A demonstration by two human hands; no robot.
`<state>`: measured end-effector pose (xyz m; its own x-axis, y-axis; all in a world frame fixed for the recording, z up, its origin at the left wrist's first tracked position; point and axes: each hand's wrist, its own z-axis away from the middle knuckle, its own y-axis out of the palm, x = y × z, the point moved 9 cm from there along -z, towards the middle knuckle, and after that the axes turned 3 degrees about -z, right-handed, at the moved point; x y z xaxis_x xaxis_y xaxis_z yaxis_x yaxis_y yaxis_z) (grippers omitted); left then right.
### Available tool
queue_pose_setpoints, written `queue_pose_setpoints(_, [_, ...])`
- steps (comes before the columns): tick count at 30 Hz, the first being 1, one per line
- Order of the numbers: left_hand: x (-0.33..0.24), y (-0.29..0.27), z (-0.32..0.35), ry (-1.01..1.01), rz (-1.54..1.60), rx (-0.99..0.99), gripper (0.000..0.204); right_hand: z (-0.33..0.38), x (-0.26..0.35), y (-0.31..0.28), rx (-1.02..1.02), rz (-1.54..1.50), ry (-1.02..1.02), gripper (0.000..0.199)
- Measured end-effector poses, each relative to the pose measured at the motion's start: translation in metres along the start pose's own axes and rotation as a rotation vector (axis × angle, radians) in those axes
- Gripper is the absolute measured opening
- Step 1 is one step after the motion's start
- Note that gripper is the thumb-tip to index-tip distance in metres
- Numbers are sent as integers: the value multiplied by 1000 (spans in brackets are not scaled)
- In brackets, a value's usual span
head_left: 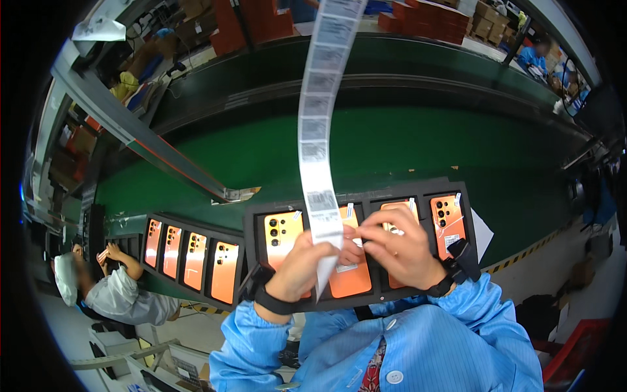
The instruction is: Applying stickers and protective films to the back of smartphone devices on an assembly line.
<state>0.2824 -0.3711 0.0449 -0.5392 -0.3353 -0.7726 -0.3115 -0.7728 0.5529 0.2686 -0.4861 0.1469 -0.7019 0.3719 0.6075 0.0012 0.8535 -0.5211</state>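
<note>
A long white strip of printed labels [315,134] hangs from the top of the view down to my hands. My left hand [302,264] is closed on its lower part, thumb in front and fingers behind, and the loose end trails below. Close beside it, my right hand [408,255] has thumb and forefinger pinched together near the strip's edge; whatever is between them is too small to make out. Under both hands lies a black tray [385,297] of orange phones, backs up. One phone [351,284] is partly covered by my hands, and the rightmost phone [447,219] bears a small white label.
A second black tray [225,302] with several orange phones adjoins on the left. Beyond is a green work surface [392,140] with a metal post [176,166]. White paper [482,236] sticks out at right. A co-worker [124,291] in a white cap handles something at far left.
</note>
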Motion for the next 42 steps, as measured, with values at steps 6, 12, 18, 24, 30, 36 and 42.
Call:
queue_pose_setpoints(6, [20,6,27,-12,-88,-36,27,0,12,24,100,39,15,36])
queue_pose_setpoints(12, [24,5,30,47,-234,-70,26,7,-4,24,91,-203,268,33])
queue_pose_setpoints(18, [20,15,34,147,-366,-38,27,17,-9,28,99,-464,355,28])
queue_pose_setpoints(24, [15,33,30,48,182,-20,37,6,11,24,131,-202,99,18])
queue_pose_setpoints(30, [28,18,30,0,342,-160,36,2,40,24,61,176,-228,23])
queue_pose_setpoints(36, [25,9,26,-3,472,-190,32,5,45,34,-3,344,-395,25])
queue_pose_setpoints(42, [8,-6,26,21,390,-124,31,5,45,39,-50,294,-459,27])
